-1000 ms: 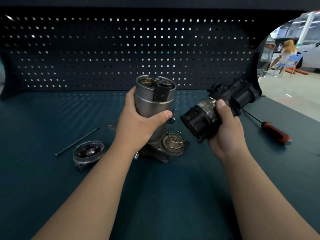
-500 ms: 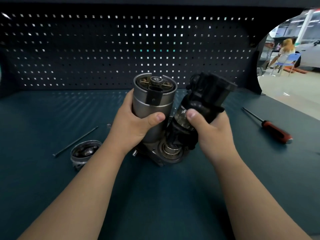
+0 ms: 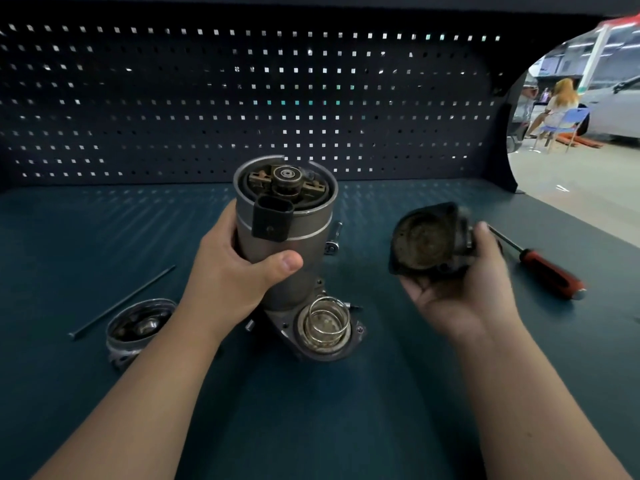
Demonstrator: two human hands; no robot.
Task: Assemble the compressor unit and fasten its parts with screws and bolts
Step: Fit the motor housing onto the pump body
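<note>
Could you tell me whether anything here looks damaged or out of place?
The black housing in the right hand shows brownish grime inside its open face, possibly rust. The spring stands uncovered on the base beside the motor cylinder the left hand grips. Nothing looks spilled.

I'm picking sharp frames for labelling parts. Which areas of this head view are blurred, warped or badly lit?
Head view: the right hand and the black housing it holds are smeared by motion; the left hand and the silver motor cylinder are sharp; the pegboard rows bow from wide-angle distortion; the workshop opening at top right is far brighter than the dim bench.
</note>
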